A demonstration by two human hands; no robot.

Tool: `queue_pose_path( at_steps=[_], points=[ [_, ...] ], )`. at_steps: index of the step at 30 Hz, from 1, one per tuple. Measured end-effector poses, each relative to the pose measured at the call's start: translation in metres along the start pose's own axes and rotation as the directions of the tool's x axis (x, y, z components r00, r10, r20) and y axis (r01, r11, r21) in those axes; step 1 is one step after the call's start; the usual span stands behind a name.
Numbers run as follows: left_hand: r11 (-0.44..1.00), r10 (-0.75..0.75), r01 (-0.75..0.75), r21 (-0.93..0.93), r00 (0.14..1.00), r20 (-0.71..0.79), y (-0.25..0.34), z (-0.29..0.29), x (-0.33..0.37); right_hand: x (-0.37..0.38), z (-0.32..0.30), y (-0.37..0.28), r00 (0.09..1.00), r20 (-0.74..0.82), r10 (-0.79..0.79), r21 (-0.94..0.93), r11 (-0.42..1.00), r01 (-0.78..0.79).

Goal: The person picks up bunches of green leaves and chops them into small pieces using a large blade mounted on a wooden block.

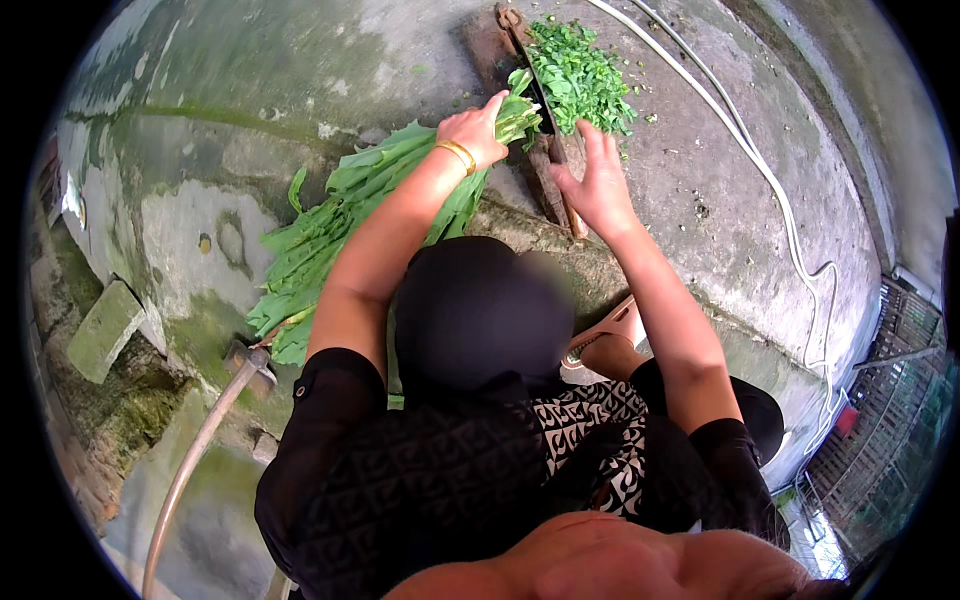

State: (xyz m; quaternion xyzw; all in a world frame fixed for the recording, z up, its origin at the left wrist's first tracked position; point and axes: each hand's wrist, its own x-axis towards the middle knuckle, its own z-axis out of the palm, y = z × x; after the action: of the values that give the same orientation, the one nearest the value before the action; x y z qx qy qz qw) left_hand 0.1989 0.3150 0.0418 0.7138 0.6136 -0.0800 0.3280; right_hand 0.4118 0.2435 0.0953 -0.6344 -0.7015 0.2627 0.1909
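My left hand [475,135], with a gold bangle at its wrist, is closed around the top end of a bundle of long green leaves [345,215]. The bundle's cut end pokes out past my fingers and meets a long dark blade [536,85]. That blade lies over a wooden block [545,180], its wooden handle [575,222] pointing toward me. My right hand [600,185] is just right of the blade, fingers stretched and thumb apart, with nothing in it. Beyond it, a heap of chopped greens [580,85] lies on the concrete.
A pale hose [745,140] curves along the right side. To the left, a hoe-like tool with a long wooden handle [195,455] lies by the leaf tips. A concrete step edge [540,235] runs before me. Slatted fencing [880,400] stands at far right.
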Motion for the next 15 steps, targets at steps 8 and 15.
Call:
queue_pose_path(
  at_steps=[8,15],
  points=[
    [0.999,0.032,-0.030,-0.017,0.996,0.087,-0.008,0.024,0.015,-0.030,0.007,0.047,0.857,0.343,0.384,-0.053,0.919,-0.391],
    [0.994,0.074,-0.083,0.072,0.991,0.112,-0.010,0.022,0.023,0.019,-0.095,-0.029,0.939,0.200,0.279,-0.243,0.943,-0.228]
  ],
)
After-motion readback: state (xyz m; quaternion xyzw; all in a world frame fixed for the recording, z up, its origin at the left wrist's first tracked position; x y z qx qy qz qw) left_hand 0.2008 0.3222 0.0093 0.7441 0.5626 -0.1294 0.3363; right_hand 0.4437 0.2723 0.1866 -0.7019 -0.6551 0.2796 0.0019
